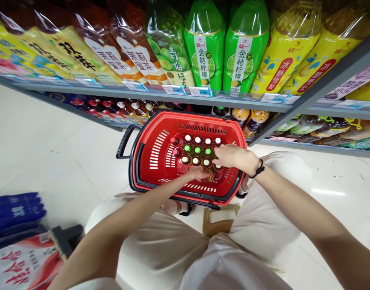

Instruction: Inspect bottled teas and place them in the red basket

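Observation:
A red shopping basket (145, 157) stands on the floor between my legs. Small bottles fill its right part in rows, with white caps (197, 140), green caps (197, 150) and pale caps (196, 161). Two red-capped bottles (176, 152) stand left of these rows. My left hand (198, 173) is low inside the basket, closed at a small bottle with a colourful label (210, 175), partly hidden by the fingers. From the right, my right hand (233, 156) reaches over the rim. Its fingers are bent together at the right end of the green-capped row, and what they grip is hidden.
A shelf edge (161, 93) with large drink bottles (247, 48) runs just beyond the basket. More bottles (257, 119) stand on the lower shelf. The basket's black handle (124, 141) sticks out left. Wrapped blue packs (18, 213) and a red-white carton (28, 262) lie at lower left.

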`<action>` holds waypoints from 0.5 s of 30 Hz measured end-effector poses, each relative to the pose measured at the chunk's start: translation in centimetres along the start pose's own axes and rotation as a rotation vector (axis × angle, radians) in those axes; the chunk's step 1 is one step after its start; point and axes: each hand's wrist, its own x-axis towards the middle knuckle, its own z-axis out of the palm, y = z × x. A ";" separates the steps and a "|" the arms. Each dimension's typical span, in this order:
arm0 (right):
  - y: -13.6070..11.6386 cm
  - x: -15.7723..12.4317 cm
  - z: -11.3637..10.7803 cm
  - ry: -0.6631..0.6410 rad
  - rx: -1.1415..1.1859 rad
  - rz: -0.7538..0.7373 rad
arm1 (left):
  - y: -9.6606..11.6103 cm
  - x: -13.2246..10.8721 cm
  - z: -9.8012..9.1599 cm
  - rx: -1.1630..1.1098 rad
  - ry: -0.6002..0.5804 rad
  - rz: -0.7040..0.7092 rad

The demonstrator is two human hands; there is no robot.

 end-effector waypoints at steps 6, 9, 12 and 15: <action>-0.3 0.0 0.1 -0.001 -0.010 -0.014 | 1.5 -1.6 -0.3 0.164 0.017 -0.004; -0.3 0.3 0.4 0.001 -0.009 -0.010 | 2.1 -2.5 -0.4 0.204 0.023 0.017; 0.2 0.8 1.2 0.023 0.002 0.002 | 2.6 -3.0 -0.4 0.241 0.017 0.034; 0.4 1.0 2.0 0.043 0.003 -0.013 | 3.2 -3.9 -0.4 0.261 0.001 0.061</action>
